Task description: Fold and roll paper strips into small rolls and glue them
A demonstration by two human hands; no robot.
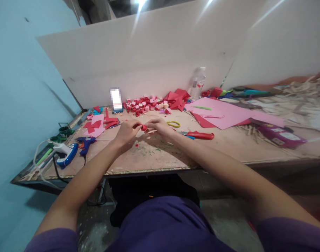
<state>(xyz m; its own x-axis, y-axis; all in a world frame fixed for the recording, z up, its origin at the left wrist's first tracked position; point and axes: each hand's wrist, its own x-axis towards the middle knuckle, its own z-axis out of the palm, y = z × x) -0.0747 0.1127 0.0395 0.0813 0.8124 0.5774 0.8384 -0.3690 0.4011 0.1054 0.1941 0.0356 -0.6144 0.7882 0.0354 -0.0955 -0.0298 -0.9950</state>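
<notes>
Between my two hands, just above the workbench (172, 161), is a small folded red paper piece (144, 128). My left hand (128, 132) pinches it from the left with thumb and fingertips. From the other side the bent fingers of my right hand (160, 128) close on it; their tips are partly hidden. Beyond the hands lies a heap of small red and pink paper cubes (146, 105). Scissors with yellow handles (174, 124) rest just past my right hand, and a red-handled cutting tool (200, 135) lies to the right of my right wrist.
At left lie a blue glue gun (86, 144), a blue power strip (67, 156) with cords, and red and pink paper scraps (95, 127). A phone (116, 100) stands by the wall. Pink sheets (223, 112), a bottle (198, 84) and a purple box (280, 134) occupy the right.
</notes>
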